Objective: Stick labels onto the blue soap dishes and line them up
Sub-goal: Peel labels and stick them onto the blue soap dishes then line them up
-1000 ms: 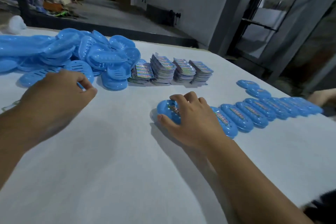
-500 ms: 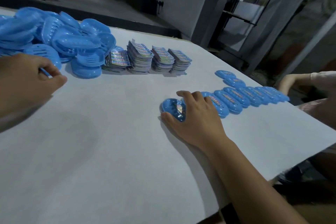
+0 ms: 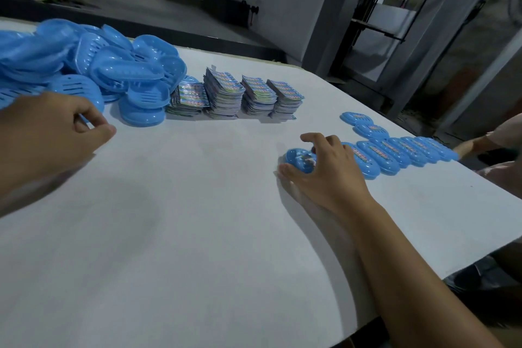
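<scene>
On the white table [image 3: 197,234], far left: a loose heap of blue soap dishes [image 3: 93,65], slotted and unlabelled, tipped every way. Beside the heap, touching its near edge, four stacks of labels [image 3: 234,94]. At right, a row of labelled dishes [image 3: 395,154] lies side by side toward the table edge, with two more set just behind it.

Right hand [image 3: 324,175] rests over the newest dish [image 3: 298,159] at the near end of that row; fingers curled onto its top, thumb at the near rim, so the grip is closed on this dish. Label partly hidden beneath the fingers.

Left hand [image 3: 48,135] sits at the heap's near edge, thumb and forefinger pinched on the rim of a dish [image 3: 72,89].

Judgement: thin moulded plastic, light, stiff, smooth enough to skid on the table. Best taken by the rim with finger and thumb; pressing a label likely needs the dish steadied from above.
</scene>
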`<state>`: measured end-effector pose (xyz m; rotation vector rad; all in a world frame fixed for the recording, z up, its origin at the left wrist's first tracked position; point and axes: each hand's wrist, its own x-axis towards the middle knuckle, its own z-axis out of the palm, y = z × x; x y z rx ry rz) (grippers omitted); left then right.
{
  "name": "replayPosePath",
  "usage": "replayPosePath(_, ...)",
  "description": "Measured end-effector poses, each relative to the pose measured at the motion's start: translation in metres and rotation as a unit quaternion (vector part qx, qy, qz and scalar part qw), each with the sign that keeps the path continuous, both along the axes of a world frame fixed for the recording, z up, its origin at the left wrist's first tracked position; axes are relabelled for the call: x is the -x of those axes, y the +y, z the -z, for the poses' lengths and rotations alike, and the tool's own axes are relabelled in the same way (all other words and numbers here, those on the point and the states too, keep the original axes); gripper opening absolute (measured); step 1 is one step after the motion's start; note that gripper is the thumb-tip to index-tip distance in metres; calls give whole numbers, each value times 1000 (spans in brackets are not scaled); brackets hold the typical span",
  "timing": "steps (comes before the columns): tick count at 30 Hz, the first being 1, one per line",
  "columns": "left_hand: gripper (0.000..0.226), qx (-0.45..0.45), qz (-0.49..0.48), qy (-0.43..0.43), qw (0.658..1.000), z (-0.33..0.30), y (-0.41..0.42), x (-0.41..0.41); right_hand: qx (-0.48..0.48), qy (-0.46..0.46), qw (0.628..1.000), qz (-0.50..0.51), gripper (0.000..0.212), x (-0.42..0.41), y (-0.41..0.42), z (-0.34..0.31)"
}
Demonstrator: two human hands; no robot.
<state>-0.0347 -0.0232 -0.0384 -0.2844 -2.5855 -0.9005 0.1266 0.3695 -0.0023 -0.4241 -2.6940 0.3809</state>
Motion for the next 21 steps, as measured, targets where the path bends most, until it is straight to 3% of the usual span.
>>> replayPosePath(6,19,40,-3,-37,999,-34,18,-33,-13,-16,994,-108,58,36,-47,-14)
replayPosePath(13,18,91,-37,-66,993,-43,21,-40,-3,-44,965,-257,36,93,-134,-25)
replayPosePath(21,15,110,-43,-100,988,-46,13,-39,22,-29,953,-302,30,134,-199,-9)
